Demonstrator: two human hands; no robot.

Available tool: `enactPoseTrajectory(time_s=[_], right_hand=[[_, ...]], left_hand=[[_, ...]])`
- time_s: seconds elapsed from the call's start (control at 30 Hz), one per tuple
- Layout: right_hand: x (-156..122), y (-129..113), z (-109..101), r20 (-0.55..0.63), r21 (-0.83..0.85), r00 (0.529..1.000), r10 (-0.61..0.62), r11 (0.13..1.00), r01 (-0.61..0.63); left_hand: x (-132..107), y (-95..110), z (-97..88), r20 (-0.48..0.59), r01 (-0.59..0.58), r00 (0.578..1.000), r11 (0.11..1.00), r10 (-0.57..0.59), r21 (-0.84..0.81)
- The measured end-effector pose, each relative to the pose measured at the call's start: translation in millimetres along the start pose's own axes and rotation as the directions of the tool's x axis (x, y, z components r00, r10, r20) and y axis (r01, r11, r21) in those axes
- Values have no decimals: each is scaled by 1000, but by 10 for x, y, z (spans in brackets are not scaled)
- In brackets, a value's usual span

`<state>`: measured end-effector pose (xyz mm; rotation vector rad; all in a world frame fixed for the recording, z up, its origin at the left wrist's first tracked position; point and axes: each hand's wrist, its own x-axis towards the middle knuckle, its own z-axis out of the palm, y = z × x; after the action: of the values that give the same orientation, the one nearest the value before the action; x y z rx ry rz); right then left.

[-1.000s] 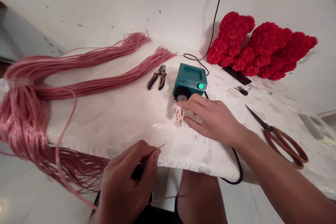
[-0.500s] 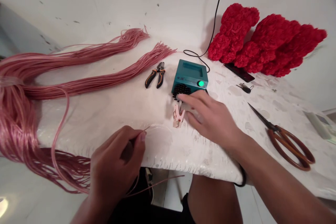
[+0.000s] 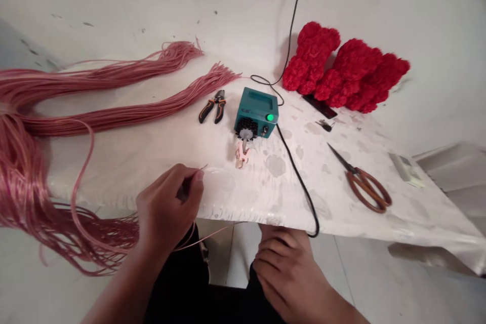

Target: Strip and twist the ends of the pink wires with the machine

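Observation:
My left hand (image 3: 169,202) is at the front edge of the white-sheeted table (image 3: 159,162), its fingers pinching a thin pink strand (image 3: 203,168). A long bundle of glossy pink strands (image 3: 23,177) hangs off the table to the left of that hand. My right hand (image 3: 283,276) rests low on my leg below the table edge, holding nothing. Far from it, a teal box (image 3: 256,113) with a green light and a black toothed wheel (image 3: 246,127) stands on the table. A small pink clip-like piece (image 3: 242,156) sits just in front of the wheel.
Orange-and-black pliers (image 3: 211,106) lie left of the box, and brown-handled scissors (image 3: 364,187) lie to the right. A black cable (image 3: 296,177) runs from the box over the table edge. Red flower-covered bear shapes (image 3: 334,68) stand against the white wall.
My right hand has left the pink piece and the box and dropped below the table edge. The view has shifted, so the table items look smaller. My left hand still pinches the strand.

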<state>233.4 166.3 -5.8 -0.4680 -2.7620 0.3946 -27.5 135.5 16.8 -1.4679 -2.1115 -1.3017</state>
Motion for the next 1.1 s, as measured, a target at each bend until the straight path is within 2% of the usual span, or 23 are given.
enactPoseTrajectory(time_s=[0.17,0.27,0.33,0.4,0.47,0.53,0.67,0.73,0.8,0.93,1.0,1.1], right_hand=[[-171,-192,7,-129,88,989,-68,993,80],[-339,-284,-33,-291,99,956,-31,993,62],[-461,-255,-105,-442,90,891,106,993,-73],[-559,-137,-218,-568,102,778,269,961,-258],[-601,33,-359,-621,117,693,366,918,-379],[-582,196,-499,-608,129,674,421,889,-439],[-464,338,-653,-411,156,747,522,848,-507],[-416,320,-661,-306,143,759,575,816,-560],[-377,284,-650,-258,103,728,636,767,-634],[-262,255,-655,-258,22,650,715,677,-736],[-189,269,-683,-236,16,650,722,672,-740],[-116,304,-750,-159,71,690,706,705,-705]], left_hand=[[31,-18,2,74,114,990,992,-118,58],[74,-14,-6,114,160,979,983,-170,95],[107,2,-17,132,169,975,981,-181,100],[138,26,-32,158,176,969,979,-191,104],[162,53,-48,178,177,965,978,-195,109],[175,70,-59,185,176,963,977,-196,119],[173,68,-53,179,169,965,977,-191,133],[166,58,-36,172,163,968,978,-184,134],[160,53,-18,162,155,971,979,-175,132],[150,58,13,132,125,981,984,-142,125],[143,66,27,118,111,985,986,-126,126],[126,78,50,115,91,988,987,-106,131]])
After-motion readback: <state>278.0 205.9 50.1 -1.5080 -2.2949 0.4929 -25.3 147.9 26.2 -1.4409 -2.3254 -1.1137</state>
